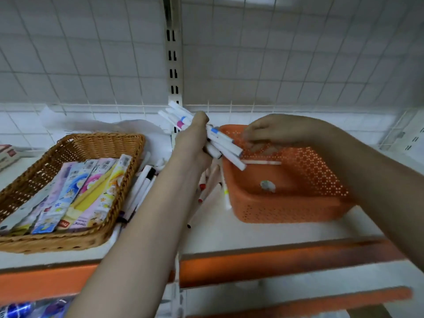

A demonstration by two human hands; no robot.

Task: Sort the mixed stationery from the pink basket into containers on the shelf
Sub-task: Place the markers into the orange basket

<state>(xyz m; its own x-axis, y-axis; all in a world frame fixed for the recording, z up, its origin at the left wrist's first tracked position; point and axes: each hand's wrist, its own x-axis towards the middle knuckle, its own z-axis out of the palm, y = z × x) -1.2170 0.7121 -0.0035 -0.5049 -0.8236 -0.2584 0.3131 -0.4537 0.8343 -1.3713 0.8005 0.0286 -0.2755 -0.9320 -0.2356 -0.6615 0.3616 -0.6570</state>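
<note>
This looks like a shop, most likely a stationery store. A slotted metal upright at top centre stands against a white wire-grid back panel, and the white shelf has orange price-strip edges. At left, a wicker basket holds barcoded packaged pens.

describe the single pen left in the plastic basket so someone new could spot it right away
On the right of the white shelf sits an orange perforated plastic basket, under the right hand. A lone thin white pen lies flat along its floor near the back. Unlike the bundle of white markers gripped in the left hand, it lies alone, untouched.
</note>
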